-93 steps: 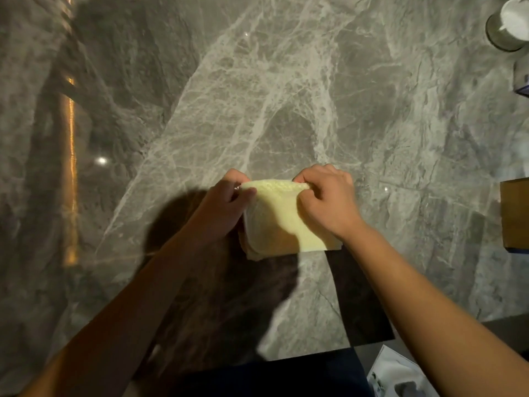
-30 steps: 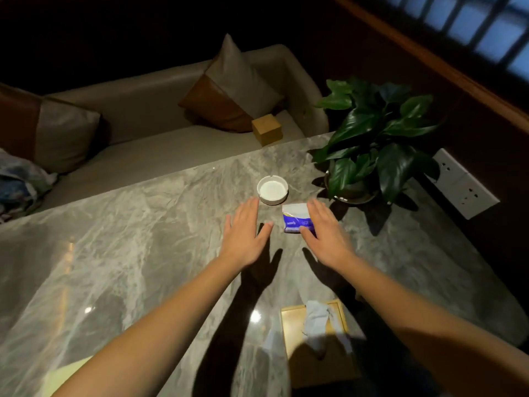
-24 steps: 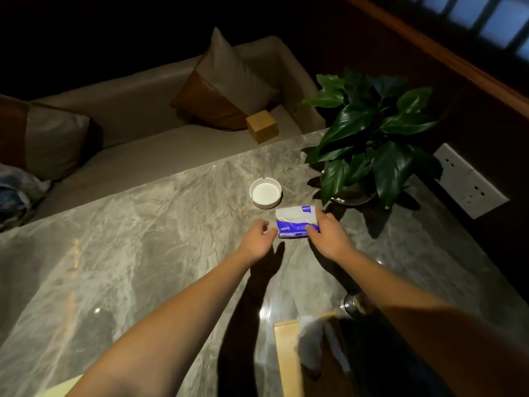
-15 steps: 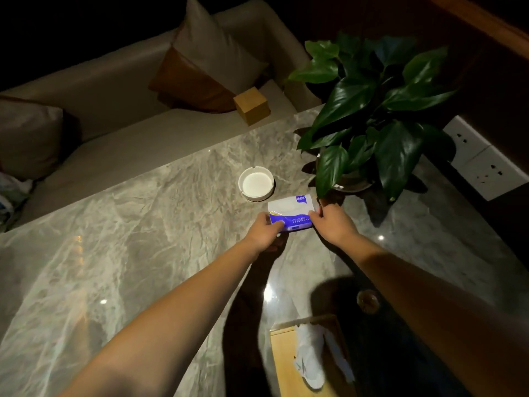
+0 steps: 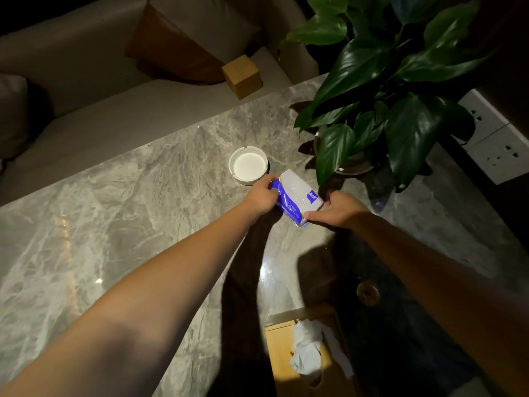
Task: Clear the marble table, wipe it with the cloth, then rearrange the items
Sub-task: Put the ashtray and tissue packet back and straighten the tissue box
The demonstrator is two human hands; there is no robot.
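Note:
A blue and white tissue pack is tilted up off the grey marble table, held at both ends. My left hand grips its left end and my right hand grips its right end. A round white ashtray stands just behind my left hand. A wooden tissue box with a white tissue sticking out sits at the near edge. The cloth is out of view.
A potted plant with large green leaves stands at the table's far right, close to the pack. Behind the table is a beige sofa with cushions and a small wooden cube. Wall sockets are at the right.
Three seconds ago both hands folded a yellow cloth. Since then they reached to the tissue pack, took hold of both ends, and have now lifted and turned it diagonal.

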